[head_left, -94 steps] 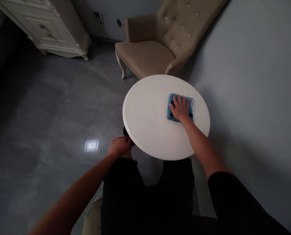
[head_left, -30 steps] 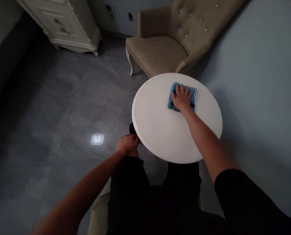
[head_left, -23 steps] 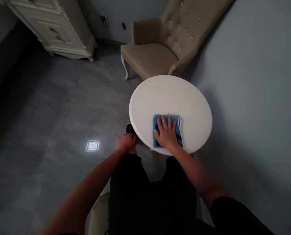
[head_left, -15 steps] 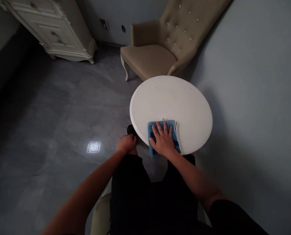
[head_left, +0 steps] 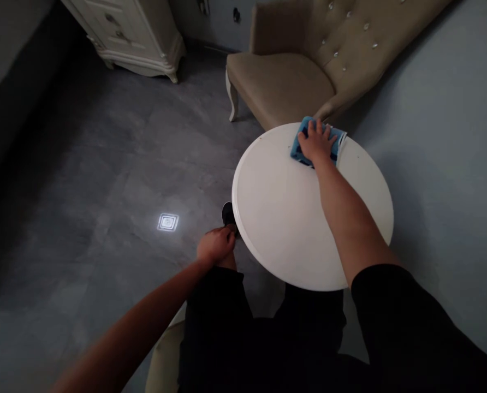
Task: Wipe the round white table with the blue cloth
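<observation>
A folded blue cloth (head_left: 301, 156) with dark patches and a white edge lies at the far rim of the round white table (head_left: 280, 218). Spread flat on top of it is my right hand (head_left: 317, 143), fingers apart, pressing the cloth against the tabletop. My left hand (head_left: 217, 245) rests on my left knee, its fingers curled in and nothing seen in them. The near rim of the table is just to the right of that hand.
Behind the table stands a tan tufted armchair (head_left: 280, 82), close to the far rim. A white cabinet (head_left: 145, 43) is at the upper left. The grey wall (head_left: 444, 164) runs along the right. A bright square light patch (head_left: 168, 222) shows on the floor.
My right hand has slid the blue cloth from the near edge of the table to the far edge. My left hand stays on the knee. The view has shifted.
</observation>
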Demonstrator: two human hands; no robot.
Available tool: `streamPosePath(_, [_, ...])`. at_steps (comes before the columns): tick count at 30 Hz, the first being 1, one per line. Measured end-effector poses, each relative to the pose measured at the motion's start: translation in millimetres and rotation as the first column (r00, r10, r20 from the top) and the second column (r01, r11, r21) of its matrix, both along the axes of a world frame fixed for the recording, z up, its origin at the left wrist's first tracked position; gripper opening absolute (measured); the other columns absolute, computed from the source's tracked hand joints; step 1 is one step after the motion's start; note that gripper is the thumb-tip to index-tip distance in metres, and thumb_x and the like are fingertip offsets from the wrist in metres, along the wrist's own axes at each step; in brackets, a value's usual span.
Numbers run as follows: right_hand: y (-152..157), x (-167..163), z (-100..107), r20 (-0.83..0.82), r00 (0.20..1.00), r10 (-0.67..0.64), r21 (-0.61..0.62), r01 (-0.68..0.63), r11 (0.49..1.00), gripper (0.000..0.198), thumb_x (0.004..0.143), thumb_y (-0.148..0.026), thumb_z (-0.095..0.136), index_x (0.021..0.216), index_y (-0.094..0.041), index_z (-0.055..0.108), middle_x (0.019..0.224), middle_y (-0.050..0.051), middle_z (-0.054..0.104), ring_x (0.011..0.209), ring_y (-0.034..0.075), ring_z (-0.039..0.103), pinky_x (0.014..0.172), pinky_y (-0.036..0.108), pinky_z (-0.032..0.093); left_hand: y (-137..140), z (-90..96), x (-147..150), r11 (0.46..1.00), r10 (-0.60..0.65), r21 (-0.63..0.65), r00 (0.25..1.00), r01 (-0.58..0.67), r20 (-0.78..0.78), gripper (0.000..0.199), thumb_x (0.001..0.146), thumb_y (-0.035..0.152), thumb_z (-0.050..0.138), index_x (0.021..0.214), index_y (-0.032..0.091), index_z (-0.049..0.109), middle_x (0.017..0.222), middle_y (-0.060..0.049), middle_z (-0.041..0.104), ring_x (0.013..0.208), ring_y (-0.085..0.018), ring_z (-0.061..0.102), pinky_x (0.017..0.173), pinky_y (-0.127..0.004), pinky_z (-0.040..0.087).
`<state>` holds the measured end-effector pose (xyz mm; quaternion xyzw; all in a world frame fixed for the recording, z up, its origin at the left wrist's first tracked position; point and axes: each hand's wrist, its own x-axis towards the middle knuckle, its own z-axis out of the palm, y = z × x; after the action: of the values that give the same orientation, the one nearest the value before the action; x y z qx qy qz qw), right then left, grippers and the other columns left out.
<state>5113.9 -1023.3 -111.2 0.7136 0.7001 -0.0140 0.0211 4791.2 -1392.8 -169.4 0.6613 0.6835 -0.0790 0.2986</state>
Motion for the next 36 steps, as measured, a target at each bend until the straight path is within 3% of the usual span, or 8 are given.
streamPosePath(4, [43.0, 10.8, -9.2, 0.023, 0.998, 0.059, 0.022, -0.060, 0.998, 0.078, 0.120, -0.050, 0.002, 0.186, -0.014, 0.023, 0.190, 0.027, 0.018, 0.173, 0.051, 0.022, 0.128, 0.088, 0.021, 1.7, -0.6, -5.9, 0.999, 0.033, -0.016, 0.999, -0.033, -0.015, 0.048, 0.115, 0.046, 0.042, 0.117, 0.024, 0.085, 0.125, -0.013, 0.084, 0.114, -0.030, 0.078, 0.099, -0.038, 0.056])
streamPosePath(8, [6.8, 0.8, -1.5, 0.025, 0.999, 0.044, 0.012, -0.044, 0.999, 0.084, 0.118, -0.044, -0.009, 0.184, -0.003, 0.024, 0.189, 0.032, 0.011, 0.174, 0.050, 0.019, 0.130, 0.082, 0.023, -1.8, -0.4, -9.1, 0.999, 0.040, 0.016, 0.999, -0.040, 0.008, 0.046, 0.114, 0.044, 0.043, 0.120, 0.025, 0.085, 0.123, -0.013, 0.084, 0.113, -0.030, 0.078, 0.098, -0.038, 0.056])
streamPosePath(12, [-86.7, -19.8, 13.6, -0.071, 0.995, 0.064, 0.018, -0.063, 0.998, 0.080, 0.118, -0.058, 0.026, 0.184, -0.014, 0.032, 0.191, 0.021, 0.021, 0.174, 0.054, 0.018, 0.132, 0.089, 0.015, -6.0, -0.3, -6.4, 0.998, 0.047, 0.031, 0.999, -0.048, 0.011, 0.050, 0.114, 0.047, 0.042, 0.113, 0.023, 0.086, 0.120, -0.015, 0.084, 0.112, -0.032, 0.078, 0.097, -0.039, 0.057])
streamPosePath(21, [-377.1, -58.7, 23.4, -0.069, 0.960, 0.273, -0.057, -0.277, 0.959, 0.079, 0.114, -0.058, 0.038, 0.185, -0.025, 0.033, 0.193, 0.007, 0.019, 0.178, 0.050, 0.008, 0.139, 0.082, 0.011, -20.9, 4.5, 9.3, 0.997, 0.020, 0.076, 1.000, -0.020, 0.007, 0.050, 0.114, 0.047, 0.041, 0.110, 0.020, 0.084, 0.123, -0.018, 0.084, 0.112, -0.031, 0.080, 0.097, -0.040, 0.058])
streamPosePath(24, [-424.4, -61.9, 19.7, -0.102, 0.924, 0.369, -0.035, -0.374, 0.927, 0.077, 0.114, -0.056, 0.042, 0.183, -0.022, 0.038, 0.192, 0.010, 0.021, 0.178, 0.051, 0.008, 0.138, 0.085, 0.011, -23.6, 3.2, 10.1, 0.997, 0.009, 0.081, 1.000, -0.008, -0.007, 0.050, 0.114, 0.048, 0.042, 0.109, 0.020, 0.084, 0.122, -0.018, 0.084, 0.111, -0.031, 0.080, 0.095, -0.039, 0.058])
streamPosePath(26, [-419.2, -61.7, 17.9, -0.113, 0.909, 0.401, -0.021, -0.406, 0.914, 0.076, 0.114, -0.054, 0.044, 0.181, -0.019, 0.041, 0.192, 0.012, 0.022, 0.177, 0.052, 0.009, 0.137, 0.086, 0.012, -23.3, 1.9, 9.5, 0.996, 0.006, 0.084, 1.000, -0.005, -0.020, 0.049, 0.114, 0.048, 0.043, 0.109, 0.020, 0.083, 0.121, -0.018, 0.084, 0.111, -0.031, 0.080, 0.094, -0.038, 0.057])
streamPosePath(29, [-361.7, -60.7, 17.9, -0.100, 0.923, 0.372, -0.032, -0.377, 0.926, 0.076, 0.115, -0.055, 0.043, 0.182, -0.019, 0.040, 0.192, 0.011, 0.023, 0.176, 0.053, 0.013, 0.136, 0.087, 0.013, -20.4, 0.9, 7.8, 0.997, 0.005, 0.080, 1.000, -0.003, -0.023, 0.052, 0.116, 0.050, 0.041, 0.109, 0.020, 0.083, 0.120, -0.017, 0.084, 0.109, -0.030, 0.080, 0.092, -0.038, 0.056])
streamPosePath(36, [-128.3, -53.5, 11.2, -0.074, 0.977, 0.198, 0.005, -0.198, 0.980, 0.079, 0.116, -0.058, 0.032, 0.185, -0.018, 0.031, 0.192, 0.015, 0.021, 0.174, 0.054, 0.017, 0.132, 0.091, 0.016, -9.1, -2.5, 0.8, 0.998, 0.026, 0.053, 1.000, -0.025, -0.011, 0.046, 0.115, 0.045, 0.044, 0.114, 0.023, 0.085, 0.118, -0.013, 0.085, 0.107, -0.030, 0.079, 0.089, -0.037, 0.055])
